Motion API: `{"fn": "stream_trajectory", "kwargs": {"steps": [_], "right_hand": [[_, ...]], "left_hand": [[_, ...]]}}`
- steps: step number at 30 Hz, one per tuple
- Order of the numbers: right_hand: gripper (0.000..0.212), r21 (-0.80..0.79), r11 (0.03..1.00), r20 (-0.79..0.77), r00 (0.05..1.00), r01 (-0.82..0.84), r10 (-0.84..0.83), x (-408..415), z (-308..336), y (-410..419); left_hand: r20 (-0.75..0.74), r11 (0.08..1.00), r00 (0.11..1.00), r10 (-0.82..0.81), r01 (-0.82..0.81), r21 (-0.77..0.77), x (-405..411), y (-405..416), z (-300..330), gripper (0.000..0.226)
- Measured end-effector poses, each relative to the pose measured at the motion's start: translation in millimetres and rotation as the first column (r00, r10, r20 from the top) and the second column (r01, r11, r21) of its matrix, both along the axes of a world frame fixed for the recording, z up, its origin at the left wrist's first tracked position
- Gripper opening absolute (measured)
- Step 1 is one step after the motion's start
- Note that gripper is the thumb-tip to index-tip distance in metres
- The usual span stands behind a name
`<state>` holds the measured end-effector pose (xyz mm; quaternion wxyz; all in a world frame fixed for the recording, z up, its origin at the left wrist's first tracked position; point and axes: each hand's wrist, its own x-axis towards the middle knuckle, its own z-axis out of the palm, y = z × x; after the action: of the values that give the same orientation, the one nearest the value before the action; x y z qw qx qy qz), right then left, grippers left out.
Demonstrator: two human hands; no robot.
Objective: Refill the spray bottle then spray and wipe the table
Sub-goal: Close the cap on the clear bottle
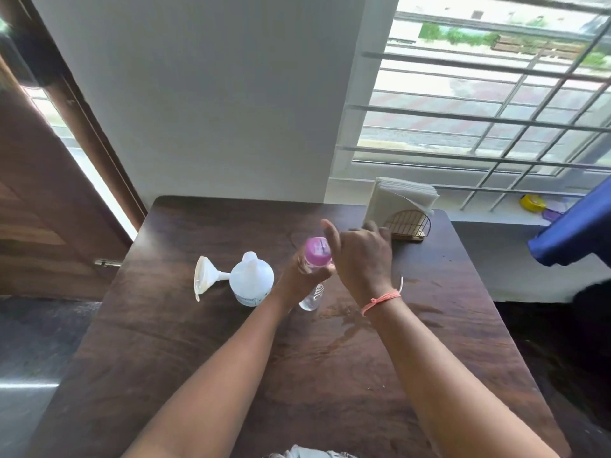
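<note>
Both bare forearms reach forward and converge toward each other. The left hand [305, 276] has its fingers curled in a grip, knuckles partly hidden behind the right one. The right hand [362, 256] sits just beside it, back facing up, thumb raised, fingers extended forward; an orange thread [380, 300] circles its wrist.

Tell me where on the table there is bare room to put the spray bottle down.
Bare wood lies on the table nearer than the funnel and refill bottle, and at the far left corner behind them. The middle is crowded: left hand holds the spray bottle, right hand beside it. Near right looks wet.
</note>
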<state>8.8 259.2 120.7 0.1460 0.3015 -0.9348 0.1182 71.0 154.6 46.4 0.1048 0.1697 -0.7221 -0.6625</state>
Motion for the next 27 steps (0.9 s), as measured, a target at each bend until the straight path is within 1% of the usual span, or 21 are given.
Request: {"fn": "stream_trajectory", "kwargs": {"steps": [1,2,3,4,5,6,7,9,10,11,13,15,16,18,19,20,21,22,23,24,27], "right_hand": [[0.088,0.036,0.998,-0.013,0.998,0.055,-0.055,-4.0,8.5,2.6],[0.085,0.048,0.997,0.003,0.998,0.063,-0.064,-6.6,14.0,5.2],[0.077,0.018,1.0,0.035,0.999,0.014,-0.015,-9.1,15.0,7.7],[0.07,-0.042,0.995,0.084,0.992,-0.086,0.089,-10.2,13.4,9.3],[0.066,-0.104,0.977,0.15,0.968,-0.187,0.201,-9.9,10.2,8.8],[0.065,-0.152,0.958,0.22,0.937,-0.242,0.272,-6.7,7.8,9.2],[0.066,-0.173,0.955,0.242,0.929,-0.241,0.278,-3.8,4.2,9.2],[0.07,-0.161,0.979,0.144,0.979,-0.121,0.145,-3.5,4.2,10.7],[0.069,-0.136,0.989,0.099,0.992,-0.066,0.08,-4.1,6.5,12.1],[0.063,-0.135,0.989,0.09,0.993,-0.061,0.074,-5.1,7.1,13.3],[0.048,-0.172,0.971,0.152,0.969,-0.168,0.194,-5.5,6.1,13.1],[0.043,-0.167,0.959,0.248,0.932,-0.228,0.265,0.0,6.7,10.3],[0.048,-0.161,0.967,0.225,0.947,-0.196,0.23,0.9,8.2,9.1],[0.062,-0.18,0.979,0.09,0.99,-0.091,0.108,-1.7,17.9,6.7],[0.059,-0.193,0.978,0.103,0.989,-0.081,0.103,-5.9,20.6,5.8],[0.046,-0.215,0.969,0.185,0.969,-0.121,0.162,-8.7,21.9,5.8],[0.031,-0.197,0.96,0.309,0.916,-0.2,0.255,-10.6,21.9,6.6],[0.033,-0.136,0.945,0.406,0.854,-0.296,0.326,-10.5,21.8,6.3],[0.043,-0.076,0.926,0.458,0.812,-0.37,0.362,-8.5,19.7,7.3],[0.051,-0.041,0.921,0.472,0.805,-0.387,0.36,-7.9,16.1,7.8],[0.053,-0.055,0.948,0.41,0.859,-0.313,0.307,-5.4,11.0,9.1]], "left_hand": [[0.0,1.0,1.0,0.006,-0.006,0.003,-0.9,-1.4,-2.8,0.029],[-0.005,1.0,1.0,0.007,-0.007,0.019,-1.7,-2.0,-4.8,0.03],[-0.016,1.0,1.0,-0.003,0.004,0.025,-3.0,-2.5,-4.7,0.034],[-0.024,1.0,1.0,-0.009,0.009,0.027,-2.8,-1.1,-0.5,0.038],[-0.032,0.999,0.999,-0.018,0.019,0.033,-2.5,0.5,2.6,0.042],[-0.032,0.999,0.999,-0.021,0.022,0.034,-3.1,1.8,2.8,0.043],[-0.033,0.999,0.999,-0.023,0.024,0.029,-2.9,3.1,3.8,0.042],[-0.029,1.0,1.0,0.0,0.0,0.008,-0.6,5.8,5.4,0.041],[-0.026,1.0,1.0,0.011,-0.011,0.003,-0.1,5.7,3.7,0.045],[-0.014,1.0,1.0,0.02,-0.02,0.0,0.8,5.3,4.5,0.05],[-0.007,0.999,0.999,0.034,-0.034,0.037,-0.9,4.8,3.2,0.049],[-0.002,0.999,1.0,0.014,-0.014,0.036,-2.2,5.3,4.0,0.043],[-0.005,0.999,1.0,0.022,-0.022,0.027,-3.4,5.0,3.1,0.042],[-0.002,0.999,0.999,0.034,-0.034,0.013,-3.2,4.6,1.1,0.046],[0.006,1.0,1.0,0.025,-0.025,0.004,-2.1,5.7,3.6,0.047],[0.019,1.0,1.0,0.011,-0.011,0.005,-3.1,6.4,5.4,0.043],[0.031,1.0,0.999,-0.011,0.011,-0.003,-3.4,7.3,8.4,0.039],[0.048,1.0,0.999,-0.012,0.013,-0.025,-5.1,7.9,8.7,0.036],[0.067,0.994,0.998,-0.007,0.014,-0.104,-7.2,9.2,9.9,0.034],[0.074,0.99,0.997,0.003,0.007,-0.143,-9.5,8.8,9.8,0.034],[0.047,0.998,0.998,0.043,-0.041,-0.049,-10.3,7.5,9.7,0.039]]}}
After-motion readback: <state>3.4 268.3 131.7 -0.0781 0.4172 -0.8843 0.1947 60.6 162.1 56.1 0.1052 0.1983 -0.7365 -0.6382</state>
